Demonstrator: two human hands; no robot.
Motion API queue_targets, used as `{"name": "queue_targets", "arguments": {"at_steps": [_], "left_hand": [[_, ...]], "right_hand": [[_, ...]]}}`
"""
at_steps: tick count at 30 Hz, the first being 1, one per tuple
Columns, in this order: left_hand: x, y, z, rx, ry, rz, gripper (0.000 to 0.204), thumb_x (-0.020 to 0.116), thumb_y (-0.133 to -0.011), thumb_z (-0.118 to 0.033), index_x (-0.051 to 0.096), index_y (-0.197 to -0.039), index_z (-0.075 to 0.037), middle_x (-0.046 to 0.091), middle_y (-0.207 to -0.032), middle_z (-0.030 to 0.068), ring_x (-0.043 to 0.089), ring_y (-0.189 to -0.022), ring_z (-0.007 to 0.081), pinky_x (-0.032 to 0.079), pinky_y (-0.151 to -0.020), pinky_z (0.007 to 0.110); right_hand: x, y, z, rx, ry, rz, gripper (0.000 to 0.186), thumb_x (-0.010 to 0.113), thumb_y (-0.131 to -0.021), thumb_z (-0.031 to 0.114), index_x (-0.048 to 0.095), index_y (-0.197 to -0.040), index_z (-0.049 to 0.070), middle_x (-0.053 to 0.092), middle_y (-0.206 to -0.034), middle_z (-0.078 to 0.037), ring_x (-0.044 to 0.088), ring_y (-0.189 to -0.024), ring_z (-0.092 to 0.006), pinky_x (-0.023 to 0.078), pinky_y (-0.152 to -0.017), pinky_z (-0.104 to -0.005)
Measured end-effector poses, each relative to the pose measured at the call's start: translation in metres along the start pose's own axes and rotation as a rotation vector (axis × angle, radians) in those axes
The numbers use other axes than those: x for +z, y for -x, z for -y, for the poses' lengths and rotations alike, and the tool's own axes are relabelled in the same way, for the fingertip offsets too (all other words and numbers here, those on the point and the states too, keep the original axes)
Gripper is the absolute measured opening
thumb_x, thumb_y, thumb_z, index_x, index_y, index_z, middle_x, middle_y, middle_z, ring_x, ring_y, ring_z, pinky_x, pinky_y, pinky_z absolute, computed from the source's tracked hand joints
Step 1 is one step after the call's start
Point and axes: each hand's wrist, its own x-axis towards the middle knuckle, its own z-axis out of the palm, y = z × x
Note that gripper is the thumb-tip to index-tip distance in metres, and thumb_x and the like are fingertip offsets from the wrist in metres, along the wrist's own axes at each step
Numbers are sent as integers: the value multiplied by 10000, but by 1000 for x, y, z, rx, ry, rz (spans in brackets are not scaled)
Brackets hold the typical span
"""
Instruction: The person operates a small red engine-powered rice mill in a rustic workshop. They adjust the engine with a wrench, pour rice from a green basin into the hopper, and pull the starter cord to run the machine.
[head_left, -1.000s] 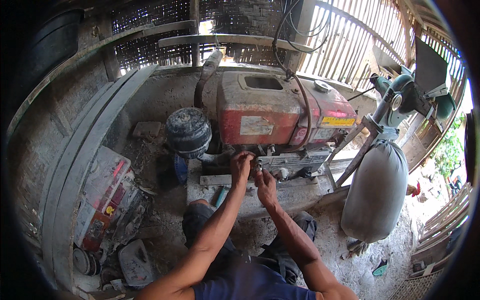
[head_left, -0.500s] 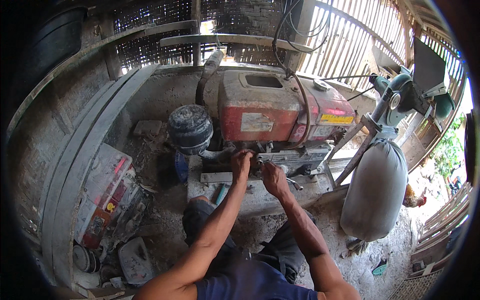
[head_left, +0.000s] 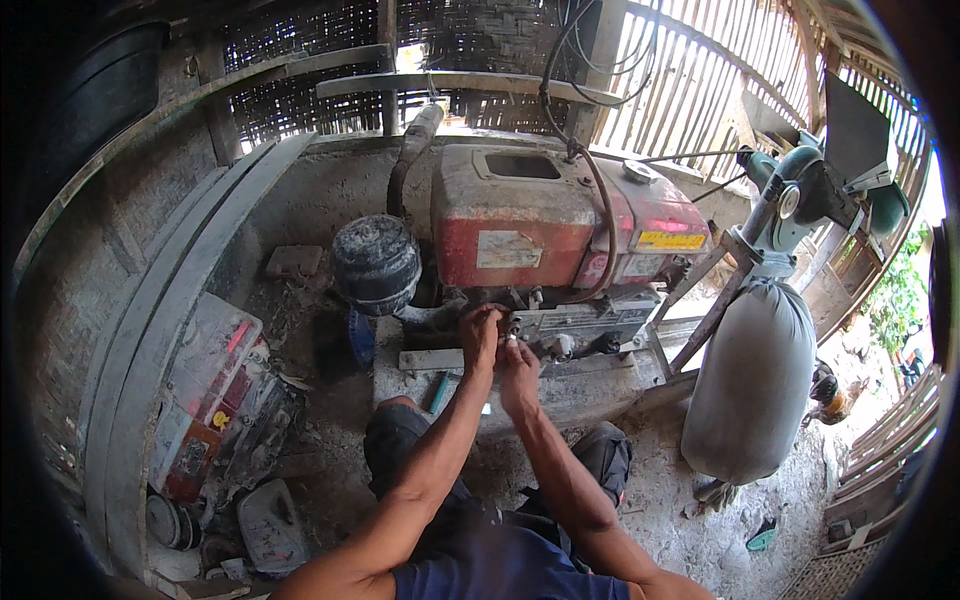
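A worn red box-shaped metal engine point(head_left: 560, 225) sits on a grey concrete plinth point(head_left: 590, 385), with a bulging grey sack point(head_left: 752, 380) on its right and a black round air-filter drum point(head_left: 376, 262) on its left. Below the engine's front face sits a small metal fitting point(head_left: 512, 326). The left hand point(head_left: 482, 335), fingers curled closed, pinches it from the left; the right hand point(head_left: 519, 368) is just beneath it, whether gripping I cannot tell. Steady, small turns with 1 hand bracing would suit best.
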Motion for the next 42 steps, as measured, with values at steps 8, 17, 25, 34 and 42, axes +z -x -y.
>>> {"name": "queue_targets", "arguments": {"at_steps": [8,17,25,34,42], "left_hand": [[3,4,-6,-62,7,-22,176,550,-786,-116,698,-809,-23,641,-739,42,579,-657,134,452,-602,274],[0,-6,16,87,-138,-17,216,532,-778,-120,708,-806,1,699,-769,97,641,-743,180,484,-719,301],[-4,5,1,-65,-19,29,190,575,-789,-119,706,-868,-6,689,-879,76,625,-820,180,477,-739,309],[3,6,-5,-13,64,-44,197,549,-771,-120,706,-804,-5,656,-714,54,602,-634,150,473,-584,261],[1,-1,14,3,-10,-61,189,553,-762,-120,706,-799,-16,643,-694,34,587,-678,135,448,-635,278]], "right_hand": [[-25,9,13,63,409,44,233,487,-993,199,613,-907,23,670,-900,-85,611,-775,-235,479,-693,-360],[-37,-19,70,-622,1338,304,236,497,-944,194,521,-828,-10,584,-797,-233,560,-812,-462,413,-676,-521],[3,2,-7,-88,73,-59,244,496,-1006,237,598,-895,46,534,-776,44,459,-690,-88,389,-633,-263],[-21,10,20,-248,674,84,269,484,-996,247,581,-867,31,587,-720,-114,538,-654,-249,425,-591,-371],[-25,-9,92,-569,1473,435,129,522,-874,129,525,-837,5,585,-742,-246,576,-743,-468,443,-648,-544]]}}
